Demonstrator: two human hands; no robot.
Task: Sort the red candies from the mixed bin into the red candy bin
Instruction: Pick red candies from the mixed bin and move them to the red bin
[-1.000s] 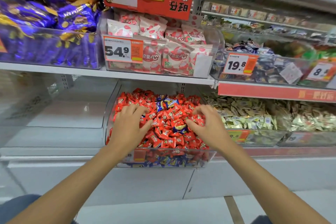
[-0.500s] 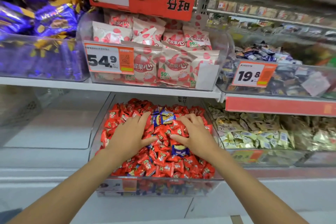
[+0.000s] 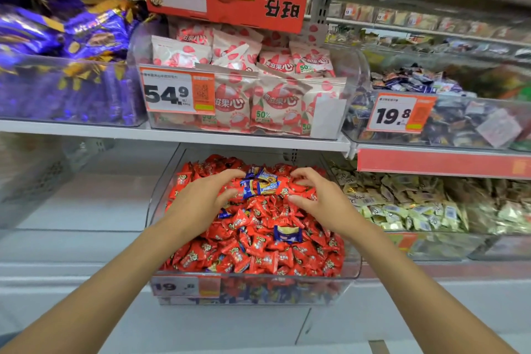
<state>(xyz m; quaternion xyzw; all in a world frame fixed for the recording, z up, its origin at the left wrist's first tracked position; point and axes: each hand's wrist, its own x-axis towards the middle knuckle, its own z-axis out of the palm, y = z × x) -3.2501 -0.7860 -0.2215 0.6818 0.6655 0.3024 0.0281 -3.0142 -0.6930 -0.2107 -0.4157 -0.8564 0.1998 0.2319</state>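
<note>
shop shelving fills the view; low on it the mixed bin brims with red candies. both hands sit nearer its back edge than a moment ago: left hand and right hand curl round blue candies. whether either grips anything i cannot tell. sorting looks barely begun; the next bin holds pale gold sweets.
</note>
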